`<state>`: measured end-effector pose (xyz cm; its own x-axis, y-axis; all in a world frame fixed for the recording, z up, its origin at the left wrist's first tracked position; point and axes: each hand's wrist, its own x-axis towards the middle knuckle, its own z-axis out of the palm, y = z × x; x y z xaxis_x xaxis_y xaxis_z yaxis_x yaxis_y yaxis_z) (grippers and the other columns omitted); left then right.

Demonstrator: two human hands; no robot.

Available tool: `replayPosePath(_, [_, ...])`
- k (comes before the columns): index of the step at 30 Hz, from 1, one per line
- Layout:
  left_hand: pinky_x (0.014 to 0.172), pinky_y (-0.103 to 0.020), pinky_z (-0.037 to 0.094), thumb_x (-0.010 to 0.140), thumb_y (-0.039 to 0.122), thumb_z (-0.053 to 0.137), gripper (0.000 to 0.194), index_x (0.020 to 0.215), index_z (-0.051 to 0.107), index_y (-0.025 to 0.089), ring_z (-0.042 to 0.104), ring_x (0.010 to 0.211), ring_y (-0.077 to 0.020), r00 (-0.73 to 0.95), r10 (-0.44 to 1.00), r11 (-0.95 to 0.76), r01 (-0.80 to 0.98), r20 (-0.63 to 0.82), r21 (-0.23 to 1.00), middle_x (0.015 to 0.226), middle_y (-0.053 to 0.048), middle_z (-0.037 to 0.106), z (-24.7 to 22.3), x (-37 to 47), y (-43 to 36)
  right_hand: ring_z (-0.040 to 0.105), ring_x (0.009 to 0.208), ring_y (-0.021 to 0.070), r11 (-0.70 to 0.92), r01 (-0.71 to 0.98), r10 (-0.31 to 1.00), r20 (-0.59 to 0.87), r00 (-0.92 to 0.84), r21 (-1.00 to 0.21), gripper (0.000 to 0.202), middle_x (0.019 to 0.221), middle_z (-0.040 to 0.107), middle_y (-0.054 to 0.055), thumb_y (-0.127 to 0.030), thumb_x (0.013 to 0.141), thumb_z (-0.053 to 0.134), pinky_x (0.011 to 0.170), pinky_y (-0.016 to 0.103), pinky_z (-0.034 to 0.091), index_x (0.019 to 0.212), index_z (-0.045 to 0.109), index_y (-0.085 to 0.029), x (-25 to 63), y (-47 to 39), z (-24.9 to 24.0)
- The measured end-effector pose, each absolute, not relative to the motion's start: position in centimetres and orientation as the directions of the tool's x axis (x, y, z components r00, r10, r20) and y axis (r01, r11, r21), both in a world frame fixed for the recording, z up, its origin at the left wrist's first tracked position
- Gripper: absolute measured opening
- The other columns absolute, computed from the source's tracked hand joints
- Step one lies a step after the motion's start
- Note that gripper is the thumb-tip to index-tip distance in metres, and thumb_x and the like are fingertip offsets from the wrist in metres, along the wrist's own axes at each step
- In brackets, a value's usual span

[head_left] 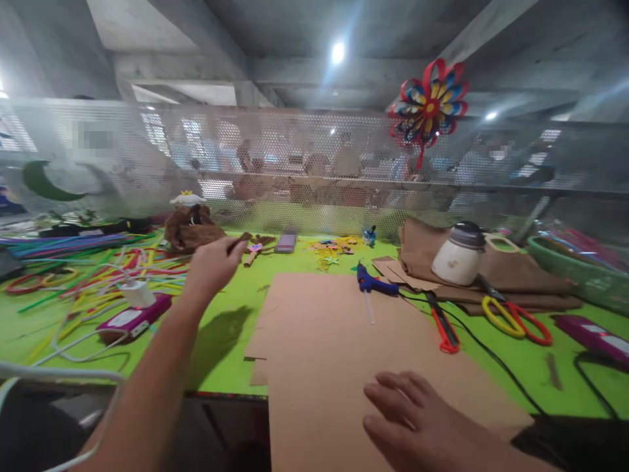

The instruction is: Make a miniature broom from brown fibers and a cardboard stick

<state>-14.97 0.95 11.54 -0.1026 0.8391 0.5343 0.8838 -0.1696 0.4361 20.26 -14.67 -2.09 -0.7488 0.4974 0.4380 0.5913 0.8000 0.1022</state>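
Note:
My left hand (pixel 219 262) reaches over the green table, its fingers closed on a small dark brown piece (pixel 239 243). Just beyond it are a brown furry item (pixel 194 231) and a small stick with a pink top (pixel 253 253). My right hand (pixel 407 410) hovers over or rests on the large brown cardboard sheet (pixel 324 347), fingers a little apart and nothing seen in them. A blue glue gun (pixel 376 283) lies on the sheet's far edge, with a red utility knife (pixel 442 324) to its right.
Colourful pipe cleaners (pixel 103 275) and a purple power strip (pixel 135 319) lie at left. At right are a white bottle (pixel 458 255) on folded brown material (pixel 531 282), scissors (pixel 515 321) and a green basket (pixel 580 275). A perforated screen (pixel 304 164) stands behind.

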Motion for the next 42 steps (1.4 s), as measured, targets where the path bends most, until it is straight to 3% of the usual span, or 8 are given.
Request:
replayPosePath(5, [0.049, -0.024, 0.040, 0.073, 0.047, 0.054, 0.031, 0.067, 0.062, 0.017, 0.054, 0.049, -0.0148, 0.045, 0.967, -0.224, 0.615, 0.249, 0.756, 0.055, -0.003, 0.062, 8.1, -11.5, 5.6, 0.054, 0.115, 0.0319, 0.756, 0.601, 0.429, 0.497, -0.754, 0.258, 0.039, 0.117, 0.065, 0.010, -0.021, 0.082, 0.056, 0.091, 0.049, 0.044, 0.120, 0.052, -0.028, 21.0, -15.5, -5.2])
replayPosePath(8, [0.050, -0.024, 0.041, 0.069, 0.047, 0.058, 0.031, 0.064, 0.060, 0.017, 0.053, 0.049, -0.0136, 0.074, 0.968, -0.245, 0.477, 0.240, 0.844, 0.057, -0.004, 0.062, 7.5, -11.1, 6.4, 0.054, 0.115, 0.0307, 0.763, 0.578, 0.398, 0.496, -0.772, 0.288, 0.037, 0.115, 0.067, 0.009, -0.019, 0.085, 0.053, 0.091, 0.048, 0.046, 0.120, 0.052, -0.029, 21.4, -15.7, -4.5])
replayPosePath(13, [0.050, -0.024, 0.041, 0.069, 0.050, 0.062, 0.037, 0.078, 0.060, 0.015, 0.053, 0.052, -0.0135, 0.039, 0.961, -0.272, 0.328, 0.275, 0.905, 0.060, -0.002, 0.061, 7.3, -11.6, 6.5, 0.058, 0.106, 0.0320, 0.765, 0.616, 0.449, 0.532, -0.718, 0.186, 0.039, 0.111, 0.067, 0.018, -0.012, 0.083, 0.047, 0.084, 0.046, 0.050, 0.121, 0.052, -0.013, 20.4, -15.0, -2.7])
replayPosePath(17, [0.056, -0.024, 0.043, 0.076, 0.046, 0.059, 0.034, 0.084, 0.063, 0.013, 0.053, 0.058, -0.0133, 0.041, 0.939, -0.328, 0.418, 0.343, 0.847, 0.063, -0.001, 0.061, 8.8, -12.2, 5.7, 0.052, 0.111, 0.0341, 0.725, 0.689, 0.603, 0.485, -0.634, 0.000, 0.045, 0.123, 0.060, 0.020, -0.015, 0.080, 0.048, 0.090, 0.051, 0.045, 0.125, 0.051, -0.010, 17.9, -13.6, -1.8])
replayPosePath(21, [0.058, -0.023, 0.041, 0.081, 0.043, 0.054, 0.034, 0.091, 0.066, 0.013, 0.054, 0.058, -0.0130, 0.082, 0.901, -0.371, 0.652, 0.425, 0.661, 0.062, 0.001, 0.062, 10.8, -12.8, 5.1, 0.046, 0.113, 0.0296, 0.656, 0.744, 0.716, 0.421, -0.557, -0.131, 0.046, 0.128, 0.055, 0.015, -0.017, 0.080, 0.048, 0.097, 0.046, 0.038, 0.126, 0.051, -0.013, 15.2, -11.6, -1.6])
replayPosePath(28, [0.062, -0.025, 0.043, 0.082, 0.050, 0.045, 0.046, 0.107, 0.064, 0.017, 0.060, 0.063, -0.0168, 0.338, 0.874, -0.472, 0.759, 0.348, 0.448, 0.068, -0.001, 0.066, 10.6, -10.9, 5.5, 0.049, 0.102, 0.0257, 0.654, 0.753, 0.717, 0.371, -0.590, -0.067, 0.043, 0.111, 0.061, 0.015, -0.014, 0.079, 0.052, 0.088, 0.041, 0.041, 0.122, 0.050, -0.014, 13.5, -9.6, -1.5])
replayPosePath(35, [0.057, -0.025, 0.040, 0.083, 0.055, 0.040, 0.045, 0.077, 0.063, 0.018, 0.058, 0.060, -0.0162, 0.527, 0.840, -0.519, 0.716, 0.126, 0.467, 0.071, -0.003, 0.068, 7.4, -7.7, 6.5, 0.050, 0.098, 0.0251, 0.655, 0.747, 0.727, 0.364, -0.582, -0.114, 0.037, 0.108, 0.062, 0.014, -0.016, 0.079, 0.053, 0.085, 0.038, 0.041, 0.116, 0.053, -0.015, 14.6, -11.0, -1.7])
replayPosePath(42, [0.061, -0.026, 0.045, 0.081, 0.052, 0.045, 0.044, 0.101, 0.064, 0.017, 0.063, 0.066, -0.0175, 0.363, 0.896, -0.441, 0.677, 0.255, 0.588, 0.073, -0.004, 0.069, 6.3, -10.0, 7.4, 0.052, 0.097, 0.0232, 0.729, 0.665, 0.664, 0.406, -0.628, -0.162, 0.040, 0.110, 0.063, 0.011, -0.011, 0.079, 0.051, 0.084, 0.036, 0.043, 0.119, 0.053, -0.015, 14.9, -11.1, -0.6])
